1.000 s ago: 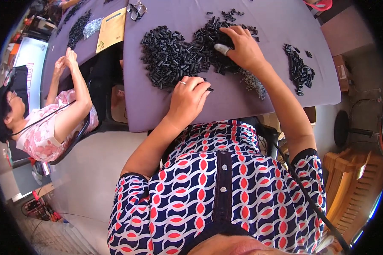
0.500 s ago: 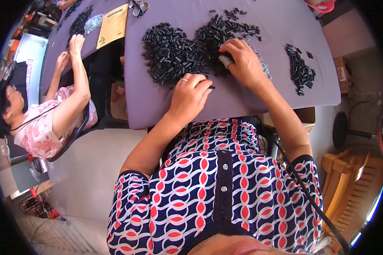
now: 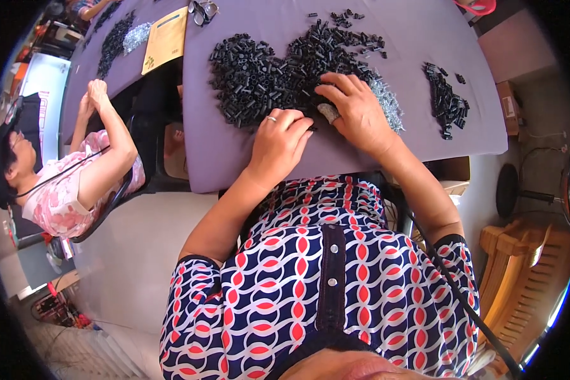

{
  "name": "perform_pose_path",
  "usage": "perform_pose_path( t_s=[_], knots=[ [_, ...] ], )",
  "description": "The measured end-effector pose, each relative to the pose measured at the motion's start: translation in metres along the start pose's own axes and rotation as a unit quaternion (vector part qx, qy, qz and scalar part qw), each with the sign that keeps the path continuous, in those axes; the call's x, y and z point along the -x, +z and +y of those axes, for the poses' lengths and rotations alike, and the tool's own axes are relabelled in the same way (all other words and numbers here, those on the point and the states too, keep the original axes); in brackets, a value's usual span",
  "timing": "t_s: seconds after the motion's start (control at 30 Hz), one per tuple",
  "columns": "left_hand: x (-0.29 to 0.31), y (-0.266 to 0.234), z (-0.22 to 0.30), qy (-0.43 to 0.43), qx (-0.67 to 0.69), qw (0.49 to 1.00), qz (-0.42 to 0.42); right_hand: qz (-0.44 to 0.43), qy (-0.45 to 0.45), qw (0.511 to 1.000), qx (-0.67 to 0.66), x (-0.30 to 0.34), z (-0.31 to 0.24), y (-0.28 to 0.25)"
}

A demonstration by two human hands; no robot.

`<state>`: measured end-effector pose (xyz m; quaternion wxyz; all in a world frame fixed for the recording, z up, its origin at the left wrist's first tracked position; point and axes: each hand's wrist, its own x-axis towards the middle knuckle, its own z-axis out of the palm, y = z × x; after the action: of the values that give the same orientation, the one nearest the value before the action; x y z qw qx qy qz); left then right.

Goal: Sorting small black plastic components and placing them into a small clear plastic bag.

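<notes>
My left hand point(image 3: 277, 142), with a ring on one finger, is at the near edge of a heap of small black plastic tubes point(image 3: 247, 82). Its thumb and fingers are pinched on a small black tube point(image 3: 312, 128) that pokes out at the fingertips. Just to the right, my right hand point(image 3: 360, 115) bends over a second heap of black tubes point(image 3: 323, 54) that adjoins the first. A grey wrap point(image 3: 328, 113) covers its thumb. The fingers are curled, and whatever they grip is hidden. Beside this hand lies a pile of small shiny silvery pieces point(image 3: 387, 104).
A smaller group of black parts point(image 3: 446, 104) lies on the right of the purple-grey tablecloth point(image 3: 424, 38). Beyond the left edge sit a yellow envelope point(image 3: 166, 39) and scissors point(image 3: 202, 11). A person point(image 3: 76, 171) works at the left with similar piles.
My right hand has drawn back from the far heap, closer to my left hand, uncovering more silvery pieces. The left hand stays nearly still. The other person's hands have come together and lowered.
</notes>
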<state>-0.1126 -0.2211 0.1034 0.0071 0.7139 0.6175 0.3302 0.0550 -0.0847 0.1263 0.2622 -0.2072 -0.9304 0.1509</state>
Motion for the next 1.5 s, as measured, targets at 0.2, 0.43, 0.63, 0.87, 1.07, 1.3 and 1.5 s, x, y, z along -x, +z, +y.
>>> perform_pose_path(
  t_s=[0.2,0.43,0.63,0.87,1.07,1.3,1.5],
  knots=[
    [0.004,0.008,-0.005,0.005,0.001,1.0,0.0,-0.033,-0.009,0.999,-0.027,-0.001,0.011,0.007],
    [0.006,0.018,-0.006,-0.001,0.005,1.0,-0.007,-0.017,-0.02,0.999,-0.041,0.012,0.019,0.013],
    [0.01,0.02,-0.011,-0.006,0.001,1.0,-0.006,-0.017,-0.037,0.998,-0.046,0.01,0.013,0.028],
    [0.018,0.022,-0.022,-0.002,0.024,1.0,-0.005,-0.034,-0.037,0.996,-0.07,0.022,0.01,0.023],
    [0.031,0.013,-0.032,-0.034,0.029,0.998,0.049,0.074,0.065,0.995,-0.029,0.057,0.012,-0.007],
    [0.034,0.005,-0.032,-0.076,-0.058,0.995,0.019,0.073,0.157,0.984,0.03,0.109,0.018,-0.02],
    [0.022,0.018,-0.009,-0.063,-0.076,0.995,-0.026,-0.033,0.147,0.988,0.038,0.134,0.023,-0.029]
  ],
)
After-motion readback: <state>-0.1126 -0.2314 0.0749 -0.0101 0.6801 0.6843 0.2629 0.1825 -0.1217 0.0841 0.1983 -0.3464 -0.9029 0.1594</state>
